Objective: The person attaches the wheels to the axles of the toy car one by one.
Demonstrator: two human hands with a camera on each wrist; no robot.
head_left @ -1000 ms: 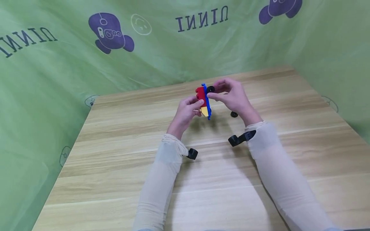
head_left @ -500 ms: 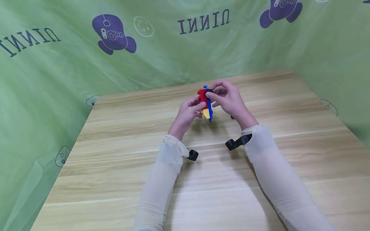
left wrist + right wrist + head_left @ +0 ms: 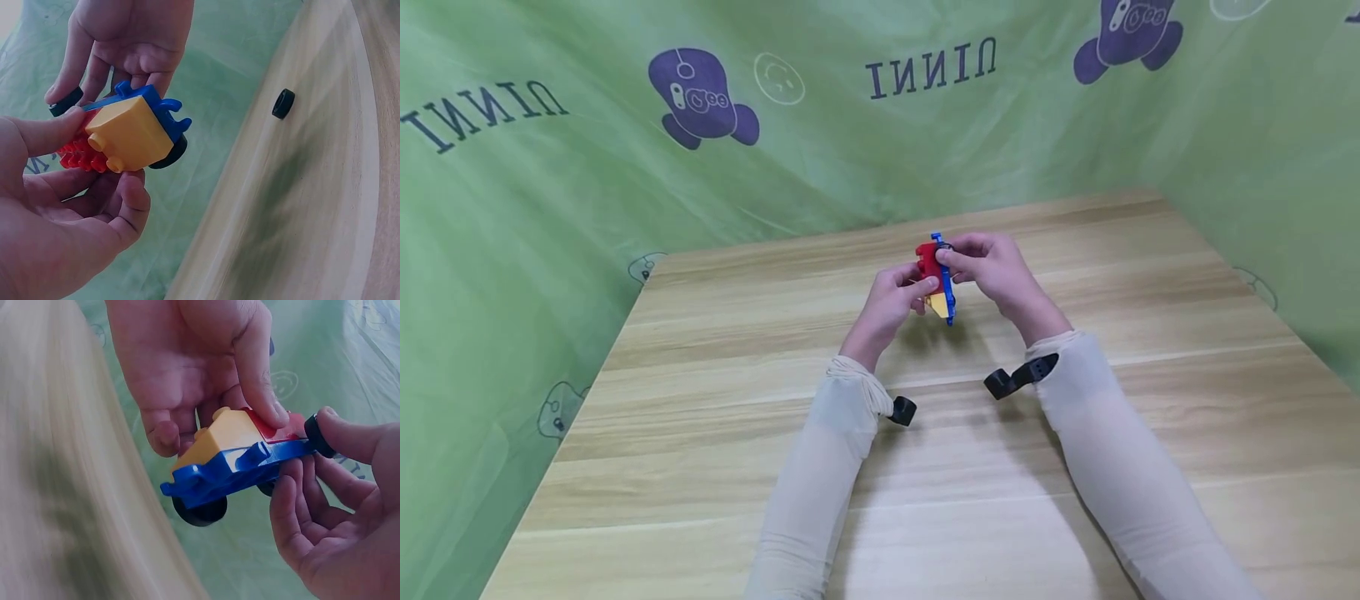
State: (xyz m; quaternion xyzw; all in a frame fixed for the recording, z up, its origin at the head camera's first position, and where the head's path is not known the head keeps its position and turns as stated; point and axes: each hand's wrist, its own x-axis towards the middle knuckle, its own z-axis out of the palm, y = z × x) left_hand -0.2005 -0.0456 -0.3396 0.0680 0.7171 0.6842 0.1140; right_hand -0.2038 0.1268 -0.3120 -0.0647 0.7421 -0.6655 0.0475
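Both hands hold a small toy car [image 3: 938, 282] above the wooden table [image 3: 715, 433]. It has a blue chassis [image 3: 231, 472], a red brick [image 3: 278, 431] and a yellow brick [image 3: 128, 134]. My left hand [image 3: 917, 287] grips the bricks between thumb and fingers. My right hand [image 3: 951, 254] pinches a black wheel [image 3: 319, 434] against the end of the chassis. Another black wheel [image 3: 200, 511] sits mounted under the chassis.
A loose black wheel [image 3: 283, 103] lies on the table beyond the hands; the head view does not show it. Green printed cloth [image 3: 587, 183] walls the table at the back and both sides. A black wrist camera [image 3: 1011, 379] juts from the right sleeve.
My right hand has brought the black wheel in against the blue chassis and closed round it. The left hand keeps its grip on the bricks.
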